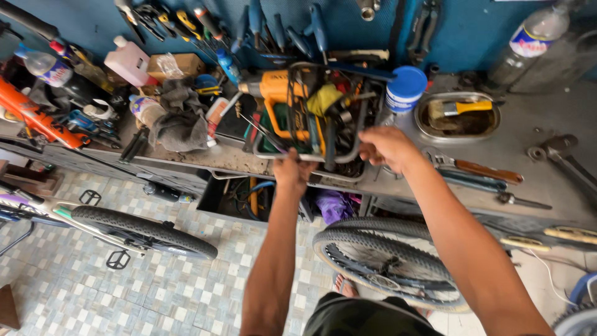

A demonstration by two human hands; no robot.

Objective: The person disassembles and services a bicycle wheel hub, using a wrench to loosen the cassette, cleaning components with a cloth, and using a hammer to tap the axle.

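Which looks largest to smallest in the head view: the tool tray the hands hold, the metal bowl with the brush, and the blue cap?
1. tool tray
2. metal bowl
3. blue cap

All three sit at similar depth on the bench, so the order seems reliable. The left hand and right hand grip the tray's near edge.

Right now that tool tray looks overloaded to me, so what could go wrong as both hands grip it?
The crammed tool tray sits at the workbench edge; gripped by left hand and right hand, it might tip, spilling the yellow power tool onto the bicycle wheel below.
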